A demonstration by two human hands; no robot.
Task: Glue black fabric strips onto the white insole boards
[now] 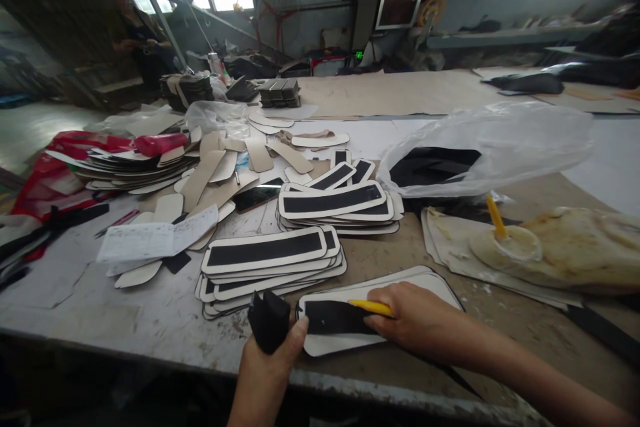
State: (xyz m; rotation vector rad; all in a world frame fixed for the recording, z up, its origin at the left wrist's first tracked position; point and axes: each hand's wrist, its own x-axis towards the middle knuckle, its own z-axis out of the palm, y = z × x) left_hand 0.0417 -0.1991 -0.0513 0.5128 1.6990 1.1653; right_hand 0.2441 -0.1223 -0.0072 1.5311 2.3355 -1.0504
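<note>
My left hand [265, 370] is closed around a bundle of folded black strips [270, 323]. Its thumb reaches the left end of a white rounded panel [417, 280] lying near the table's front edge. Across that panel runs a black strip [335, 319]. My right hand [413, 317] grips a yellow stick-like tool [373, 307], its tip pointing left just over the strip. The right fingers and palm hide the strip's right part. Whether the tool touches the strip I cannot tell.
Behind my hands lie stacked white panels with black strips [265, 252]. A plastic bag with black pieces [435, 167] and a tub [505, 247] with a yellow stick stand right. Beige pieces [203, 180], a phone [257, 195] and paper [157, 240] lie left. A person [143, 40] stands far left.
</note>
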